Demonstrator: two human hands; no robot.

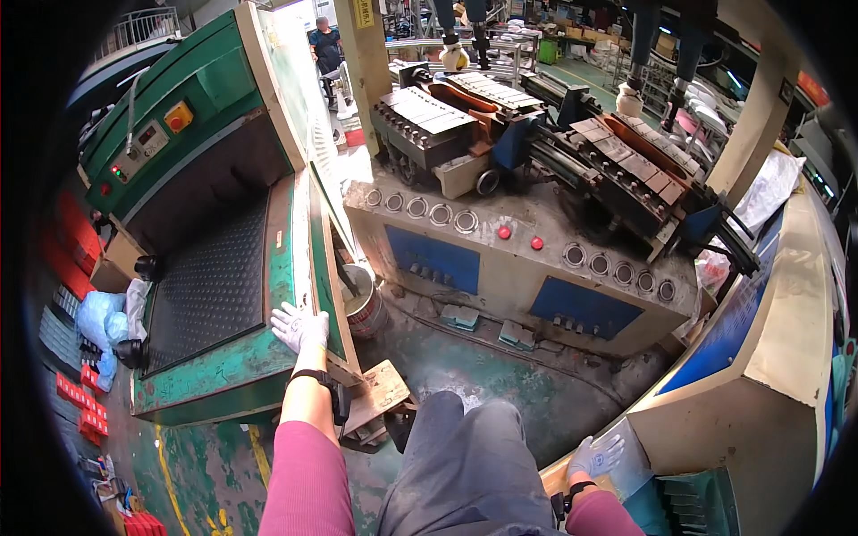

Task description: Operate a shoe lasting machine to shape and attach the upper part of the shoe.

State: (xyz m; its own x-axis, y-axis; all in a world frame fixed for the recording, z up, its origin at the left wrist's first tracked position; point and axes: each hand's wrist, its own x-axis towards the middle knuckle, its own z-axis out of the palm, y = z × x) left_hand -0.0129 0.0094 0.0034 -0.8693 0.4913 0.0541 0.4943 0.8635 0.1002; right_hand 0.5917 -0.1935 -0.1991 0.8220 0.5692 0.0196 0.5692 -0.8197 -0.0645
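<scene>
My left hand (301,329), in a white glove, rests with spread fingers against the edge of the green machine (210,382) at left. That machine has a black studded mat (210,286) in its bay. Low on the right, my gloved right hand (597,456) lies flat, fingers out, by a pale translucent sheet (628,454) at the corner of a beige cabinet (715,411). Neither hand holds anything. Dark bands circle both wrists.
A beige bench machine (496,241) with gauges, two red buttons and clamping heads stands ahead. Foot pedals (460,317) sit on the floor below it. A bucket (365,304) and a wooden stool (380,393) are near my left arm. A person (327,45) stands far off.
</scene>
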